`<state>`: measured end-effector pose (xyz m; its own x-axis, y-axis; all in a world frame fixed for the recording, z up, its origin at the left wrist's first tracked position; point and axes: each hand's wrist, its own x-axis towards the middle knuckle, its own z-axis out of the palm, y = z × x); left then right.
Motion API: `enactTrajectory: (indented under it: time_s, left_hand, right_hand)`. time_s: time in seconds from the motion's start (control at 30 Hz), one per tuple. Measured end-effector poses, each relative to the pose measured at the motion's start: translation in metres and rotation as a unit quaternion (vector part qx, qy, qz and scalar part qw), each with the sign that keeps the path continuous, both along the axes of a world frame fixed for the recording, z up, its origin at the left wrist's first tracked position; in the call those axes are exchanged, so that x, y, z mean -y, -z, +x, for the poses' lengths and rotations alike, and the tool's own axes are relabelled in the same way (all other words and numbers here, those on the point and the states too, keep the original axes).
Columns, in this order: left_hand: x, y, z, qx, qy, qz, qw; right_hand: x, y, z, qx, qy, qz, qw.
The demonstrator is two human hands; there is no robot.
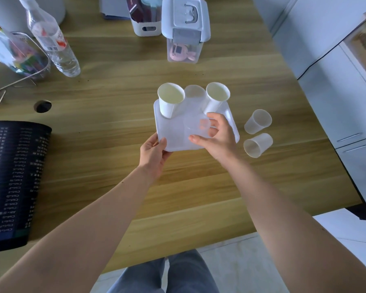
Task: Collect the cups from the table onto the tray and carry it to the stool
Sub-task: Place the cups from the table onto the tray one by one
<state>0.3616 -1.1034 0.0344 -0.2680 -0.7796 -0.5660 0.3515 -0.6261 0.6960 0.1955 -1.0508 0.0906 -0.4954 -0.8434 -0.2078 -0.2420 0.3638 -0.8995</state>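
A white tray (173, 132) lies on the wooden table (114, 123). Along its far edge stand a white paper cup (170, 100), a translucent cup (194, 95) and a second white paper cup (217, 96). My left hand (153, 153) grips the tray's near-left corner. My right hand (219, 138) is over the tray's near-right part, with its fingers closed around a clear plastic cup (195, 126). On the table just right of the tray stand two more translucent cups, one farther (258, 121) and one nearer (257, 144).
At the back of the table stand a water bottle (55, 39), a lidded clear storage box (185, 30) and a white bin (145, 24). A wire basket (23, 58) sits far left, and a black mesh basket (13, 176) at the near left. White cabinets (336, 92) are beyond the table's right edge.
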Motion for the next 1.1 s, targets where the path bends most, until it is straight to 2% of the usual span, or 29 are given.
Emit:
enactTrajectory:
  time_s: [0.37,0.63,0.77,0.9,1.0,1.1]
  left_hand:
    - [-0.01,-0.002,-0.02,-0.005,0.031,0.006,0.999]
    - [0.003,-0.001,-0.036,-0.008,0.024,0.0,1.0]
    - [0.014,0.0,-0.047,-0.007,0.013,0.007,1.0]
    - [0.026,0.003,-0.057,0.002,-0.001,0.01,1.0]
    - [0.034,0.005,-0.065,0.007,-0.013,0.01,1.0]
    - [0.039,0.009,-0.071,0.011,-0.02,0.012,1.0]
  right_hand:
    - [0.008,0.013,0.009,-0.013,-0.018,-0.025,0.999]
    - [0.006,0.014,-0.02,-0.041,-0.014,-0.023,0.999]
    - [0.001,0.009,-0.055,-0.083,0.04,-0.045,0.995]
    - [-0.004,0.015,-0.1,-0.166,0.157,-0.048,0.972]
    - [-0.004,0.022,-0.13,-0.223,0.226,0.024,0.948]
    - [-0.003,0.029,-0.151,-0.236,0.231,0.087,0.94]
